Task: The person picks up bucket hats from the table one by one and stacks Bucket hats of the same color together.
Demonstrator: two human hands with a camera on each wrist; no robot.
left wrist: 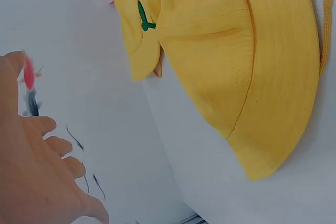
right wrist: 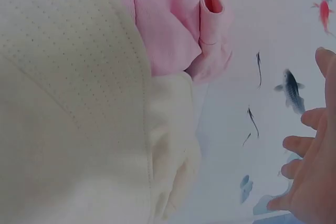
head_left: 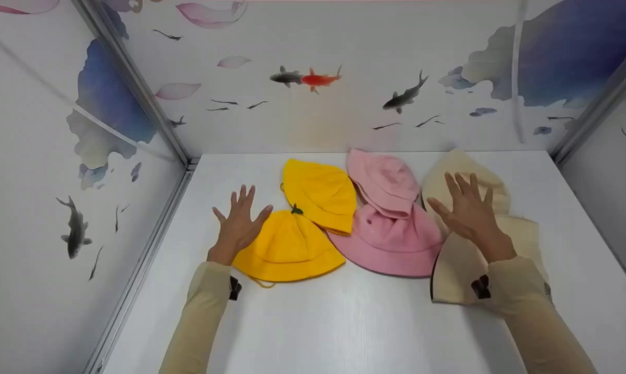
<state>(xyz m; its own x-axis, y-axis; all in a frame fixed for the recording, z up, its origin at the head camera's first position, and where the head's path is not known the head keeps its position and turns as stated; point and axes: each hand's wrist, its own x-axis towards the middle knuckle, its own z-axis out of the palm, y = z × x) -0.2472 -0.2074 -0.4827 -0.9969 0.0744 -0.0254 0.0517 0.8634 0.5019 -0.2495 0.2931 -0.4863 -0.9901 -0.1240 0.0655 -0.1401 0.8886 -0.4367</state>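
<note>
My left hand (head_left: 239,221), fingers spread and holding nothing, hovers at the left edge of the front yellow bucket hat (head_left: 292,244). That hat has a green leaf-like tip (left wrist: 145,22) on its crown and a yellow cord (left wrist: 326,19) at its brim. Another yellow hat (head_left: 321,192) leans behind it. Two pink hats, a paler one (head_left: 391,179) behind and a deeper one (head_left: 391,244) in front, lie in the middle. Above the cream hats, one at the back (head_left: 458,161) and one in front (head_left: 456,275), my right hand (head_left: 468,210) is spread with nothing in it.
The hats overlap on a white table (head_left: 318,327). A white back wall (head_left: 339,119) painted with fish and petals rises behind it, and side panels with metal posts (head_left: 136,78) stand at left and right. Each sleeve carries a small black device (head_left: 234,288) at the wrist.
</note>
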